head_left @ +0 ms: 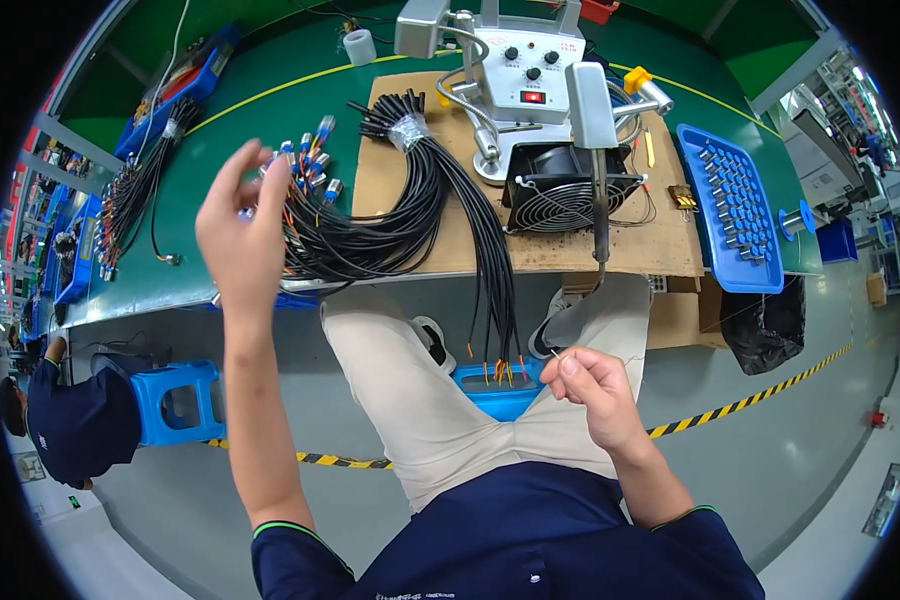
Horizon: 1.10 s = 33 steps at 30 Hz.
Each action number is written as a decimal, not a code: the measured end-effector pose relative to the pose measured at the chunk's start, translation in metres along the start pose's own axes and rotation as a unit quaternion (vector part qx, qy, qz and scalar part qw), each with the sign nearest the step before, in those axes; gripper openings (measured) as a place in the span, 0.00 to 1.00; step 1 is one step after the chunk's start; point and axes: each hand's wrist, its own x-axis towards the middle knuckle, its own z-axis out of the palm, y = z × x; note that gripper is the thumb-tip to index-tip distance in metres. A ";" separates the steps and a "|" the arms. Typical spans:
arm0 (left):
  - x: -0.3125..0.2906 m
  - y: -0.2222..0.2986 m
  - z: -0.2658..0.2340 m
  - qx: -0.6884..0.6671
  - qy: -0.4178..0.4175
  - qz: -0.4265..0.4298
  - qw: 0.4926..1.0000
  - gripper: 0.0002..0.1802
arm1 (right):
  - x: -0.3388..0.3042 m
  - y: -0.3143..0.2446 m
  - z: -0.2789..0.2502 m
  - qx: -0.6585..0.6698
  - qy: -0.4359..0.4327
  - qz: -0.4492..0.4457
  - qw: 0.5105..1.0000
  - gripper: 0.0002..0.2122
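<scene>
While the left hand hovers at the connectors on the tabletop's left, its fingers half curled and thumb apart, I cannot tell whether it has hold of one; over on the right, the right hand is low above the thigh, thumb and forefinger pinched on a thin wire; between them the black cables curve across the cardboard, wrapped together near their top, one bunch dropping over the front edge with coloured ends hanging between the knees; behind stand the control box and, just in front of it, the fan; far right, the blue tray carries rows of metal parts, a spool beside it
</scene>
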 end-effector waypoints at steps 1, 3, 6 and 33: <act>-0.021 0.002 -0.002 -0.029 0.014 0.000 0.999 0.13 | -0.001 0.002 -0.002 -0.017 0.006 -0.006 1.000 0.18; -0.069 0.003 -0.006 -0.062 -0.017 0.041 0.997 0.11 | -0.002 0.004 -0.006 -0.001 0.010 0.011 1.000 0.17; -0.143 -0.002 0.020 -0.135 -0.168 0.042 0.975 0.11 | -0.004 0.013 -0.014 -0.007 0.013 0.025 1.000 0.16; -0.139 0.098 0.100 -0.022 -0.312 0.295 0.903 0.16 | -0.032 -0.011 -0.035 -0.106 0.079 -0.236 0.963 0.24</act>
